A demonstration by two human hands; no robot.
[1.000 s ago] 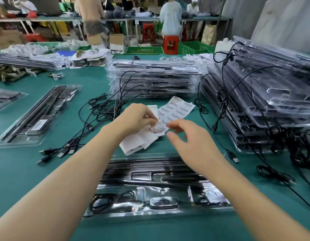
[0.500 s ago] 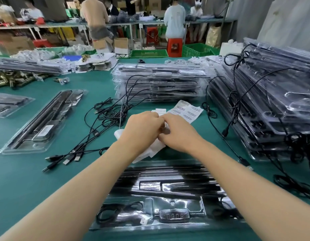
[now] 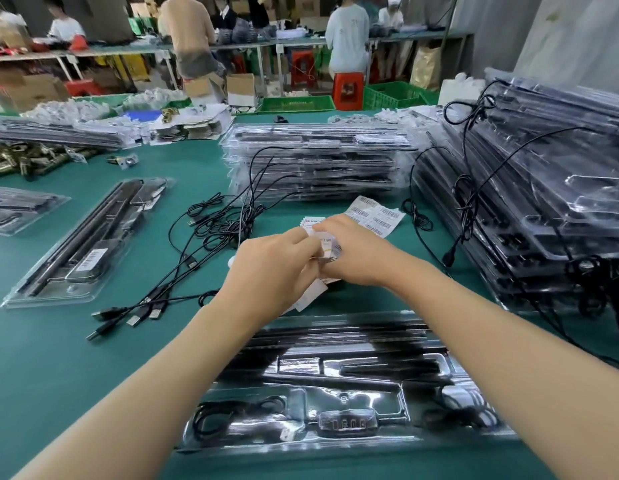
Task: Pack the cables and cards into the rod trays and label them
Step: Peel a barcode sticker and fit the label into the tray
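Partly behind the left hand (image 3: 277,263), cards (image 3: 330,244).

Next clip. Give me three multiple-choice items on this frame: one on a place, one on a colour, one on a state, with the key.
1. Where does the barcode label sheet lie?
A. on the mat, just beyond the right hand
B. on the floor
C. on a chair

2. What colour is the mat?
A. red
B. green
C. white

3. What are the left hand and right hand doing?
A. resting flat, far apart
B. meeting to pinch the printed cards
C. each gripping a screwdriver

Key: 1 A, the sheet lies flat on the mat past the right hand's fingers. 2 B, every bare patch of mat is green. 3 B, the curled fingertips of both hands meet on the cards.
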